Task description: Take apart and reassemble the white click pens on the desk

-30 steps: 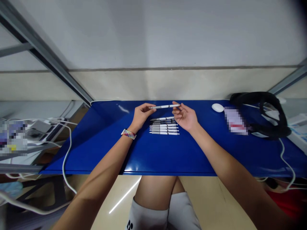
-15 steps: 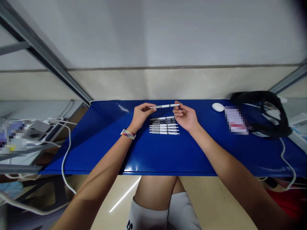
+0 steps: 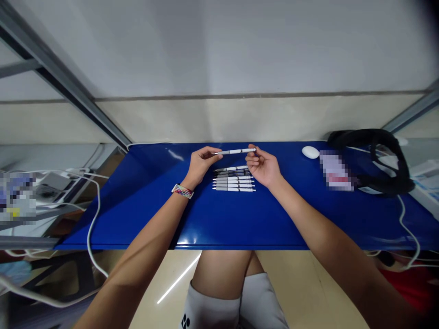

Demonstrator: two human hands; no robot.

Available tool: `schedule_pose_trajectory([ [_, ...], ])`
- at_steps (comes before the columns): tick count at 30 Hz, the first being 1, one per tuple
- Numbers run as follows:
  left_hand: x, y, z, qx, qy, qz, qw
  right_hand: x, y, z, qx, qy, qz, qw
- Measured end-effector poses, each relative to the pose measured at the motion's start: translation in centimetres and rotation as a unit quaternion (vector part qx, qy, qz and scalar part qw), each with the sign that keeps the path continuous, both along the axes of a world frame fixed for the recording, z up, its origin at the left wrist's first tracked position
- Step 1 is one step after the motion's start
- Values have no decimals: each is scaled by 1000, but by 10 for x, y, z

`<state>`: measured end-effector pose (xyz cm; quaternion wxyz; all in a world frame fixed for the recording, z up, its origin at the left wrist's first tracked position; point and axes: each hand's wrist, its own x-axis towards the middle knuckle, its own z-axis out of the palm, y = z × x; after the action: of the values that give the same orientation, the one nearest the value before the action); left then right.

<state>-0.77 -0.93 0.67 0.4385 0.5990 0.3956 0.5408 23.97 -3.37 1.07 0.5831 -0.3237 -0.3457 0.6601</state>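
Observation:
A white and grey pen [image 3: 235,151] lies crosswise between my two hands, its tip pointing left. My left hand [image 3: 203,163] pinches the tip end between thumb and fingers. At the other end, my right hand [image 3: 264,165] has its thumb and fingertips closed on the pen's button end. Just below, several similar pens [image 3: 233,184] form a neat stack of rows on the blue tabletop [image 3: 147,201], tips to the left. My right fingers partly cover the far ends of the upper pens. A colourful woven band [image 3: 183,190] is round my left wrist.
A white computer mouse [image 3: 310,152], a blurred-out packet [image 3: 336,171] and a black head strap [image 3: 394,160] lie on the right. White cables [image 3: 94,214] hang over the left side. Metal posts [image 3: 78,91] and a wall [image 3: 219,119] bound the table.
Almost nothing differs. The whole view has shifted very slightly, and both hands keep their hold on the same pen.

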Motion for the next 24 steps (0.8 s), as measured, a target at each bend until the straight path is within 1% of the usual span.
schedule_pose_trajectory([
  [4, 0, 1, -1, 5, -6, 1, 1000, -2, 1, -1, 9, 13, 1, 1000],
  [9, 0, 1, -1, 9, -11, 4, 1000, -1, 2, -2, 18, -14, 0, 1000],
  [11, 0, 1, -1, 10, -4, 2, 1000, 0, 1, -2, 16, -6, -1, 1000],
  [14, 0, 1, 0, 14, 1, 2, 1000, 1, 0, 0, 1, 33, 8, 999],
  [18, 0, 0, 1, 16, -2, 2, 1000, -1, -2, 5, -46, 99, 13, 994],
  [24, 1, -1, 3, 7, -12, 1, 1000, -5, -6, 12, -93, 223, 32, 970],
])
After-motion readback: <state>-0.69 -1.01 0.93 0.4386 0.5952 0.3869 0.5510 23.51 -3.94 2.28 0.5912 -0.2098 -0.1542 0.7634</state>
